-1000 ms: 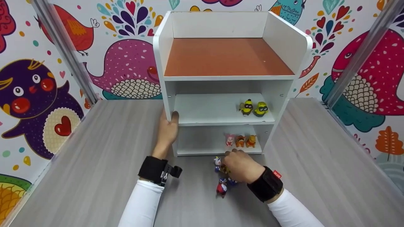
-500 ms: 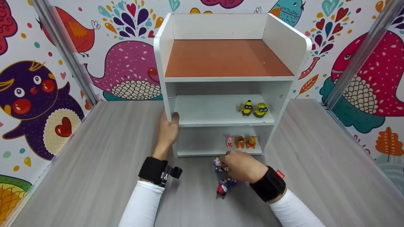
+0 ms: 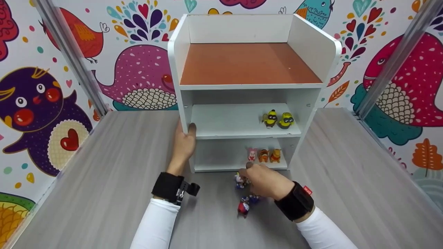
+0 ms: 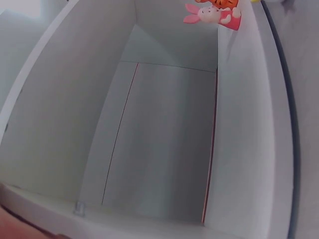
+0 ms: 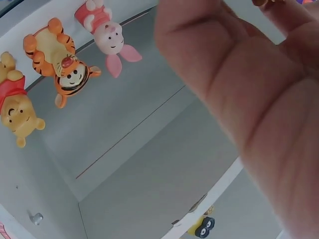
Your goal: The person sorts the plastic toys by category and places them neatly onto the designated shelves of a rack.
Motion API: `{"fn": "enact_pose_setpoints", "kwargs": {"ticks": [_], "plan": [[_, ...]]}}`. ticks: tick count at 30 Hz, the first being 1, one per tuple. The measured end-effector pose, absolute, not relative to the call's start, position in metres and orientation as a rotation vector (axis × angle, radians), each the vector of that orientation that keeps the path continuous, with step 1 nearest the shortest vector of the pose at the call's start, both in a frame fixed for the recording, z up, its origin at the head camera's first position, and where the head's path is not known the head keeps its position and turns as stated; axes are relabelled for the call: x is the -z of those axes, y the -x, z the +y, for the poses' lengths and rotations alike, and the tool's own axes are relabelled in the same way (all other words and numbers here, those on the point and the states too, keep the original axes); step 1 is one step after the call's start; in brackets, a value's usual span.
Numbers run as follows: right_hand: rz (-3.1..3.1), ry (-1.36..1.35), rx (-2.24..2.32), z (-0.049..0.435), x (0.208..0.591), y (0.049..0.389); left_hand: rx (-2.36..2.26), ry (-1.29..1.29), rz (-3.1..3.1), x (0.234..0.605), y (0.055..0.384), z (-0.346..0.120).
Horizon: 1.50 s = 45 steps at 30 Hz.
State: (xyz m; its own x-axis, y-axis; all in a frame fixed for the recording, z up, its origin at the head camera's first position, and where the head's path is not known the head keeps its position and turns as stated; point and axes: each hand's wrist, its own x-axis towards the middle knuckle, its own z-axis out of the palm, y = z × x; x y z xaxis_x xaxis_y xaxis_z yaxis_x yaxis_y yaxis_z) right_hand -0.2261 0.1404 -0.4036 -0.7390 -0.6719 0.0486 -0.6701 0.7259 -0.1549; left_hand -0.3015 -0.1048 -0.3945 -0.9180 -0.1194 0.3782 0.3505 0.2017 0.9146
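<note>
My left hand [image 3: 184, 143] grips the left side panel of a white shelf unit [image 3: 245, 136], its thumb on the front edge. In front of the bottom shelf, my right hand [image 3: 268, 180] has curled fingers and pinches a small brownish toy figure [image 5: 260, 2], mostly hidden by the hand. Right beside the fingertips stands a white-and-blue toy figure [image 3: 239, 180]. Nearer on the floor are a red toy figure [image 3: 243, 208] and a dark blue toy figure [image 3: 254, 198]. Piglet [image 3: 252, 154], Tigger [image 3: 263, 155] and Pooh [image 3: 275, 155] figures line the bottom shelf's right part.
Two yellow Minion figures [image 3: 278, 119] stand on the middle shelf at the right. A brown top board [image 3: 247, 64] lies between raised white sides. Grey wood-look flooring [image 3: 114, 193] surrounds the unit, with cartoon-printed walls [image 3: 142, 76] behind and at the sides.
My right hand has shifted slightly right, and the brownish figure under it shows less than before. My left hand keeps its grip on the side panel. The other figures have not visibly moved.
</note>
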Motion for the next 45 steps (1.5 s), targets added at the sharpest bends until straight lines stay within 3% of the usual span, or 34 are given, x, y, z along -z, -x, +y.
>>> {"fn": "enact_pose_setpoints", "kwargs": {"ticks": [18,26,45], "plan": [[2.92,1.207,0.384,0.138,0.393,0.225,1.781,0.233,-2.103,0.396,0.301,-0.104],[3.038,1.385,0.306,0.139,0.386,0.217,1.777,0.208,-2.11,0.395,0.3,-0.104],[3.114,1.465,0.701,0.154,0.349,0.215,1.806,0.198,-2.095,0.395,0.302,-0.105]]}}
